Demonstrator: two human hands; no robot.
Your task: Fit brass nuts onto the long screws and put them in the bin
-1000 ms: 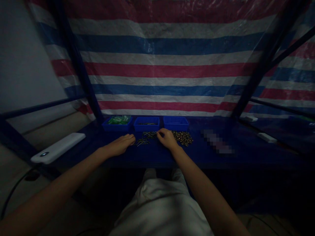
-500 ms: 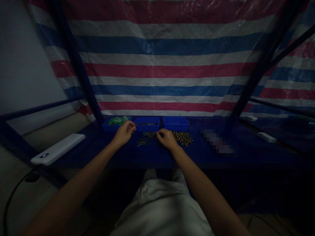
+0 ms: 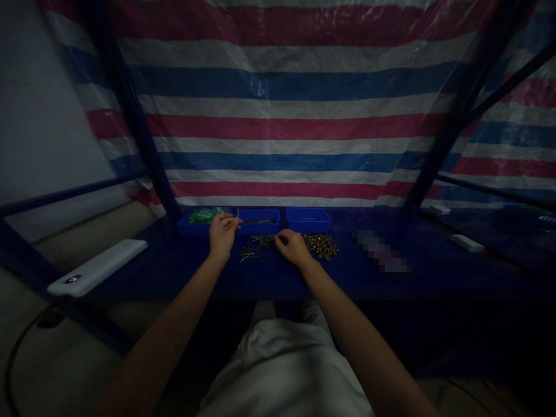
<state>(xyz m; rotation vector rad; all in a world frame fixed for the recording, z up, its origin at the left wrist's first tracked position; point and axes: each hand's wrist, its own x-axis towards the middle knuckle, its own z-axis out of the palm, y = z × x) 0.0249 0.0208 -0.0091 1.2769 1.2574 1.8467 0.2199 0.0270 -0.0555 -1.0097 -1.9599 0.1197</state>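
Observation:
My left hand (image 3: 223, 236) is raised in front of the blue bins, thumb and fingers pinched on a thin metal rod (image 3: 237, 213) that points upward. It looks like a screw, but the dim light hides its detail. My right hand (image 3: 294, 247) rests low over the table, fingertips closed together beside the loose thin metal rods (image 3: 251, 252). Whatever lies between those fingertips is too small to tell. Just right of that hand spreads a heap of small brass-coloured metal pieces (image 3: 324, 245).
Along the back of the blue table (image 3: 278, 284) stand a blue bin of green plastic (image 3: 202, 216), a middle blue bin (image 3: 267, 214) holding thin rods, and a right blue bin (image 3: 308, 217). A long white device (image 3: 99, 267) lies left; a pixelated object (image 3: 382, 251) lies right.
My left hand has turned upward and shifted slightly right, so the thin rod now stands upright in its fingers. My right hand has stayed almost in place.

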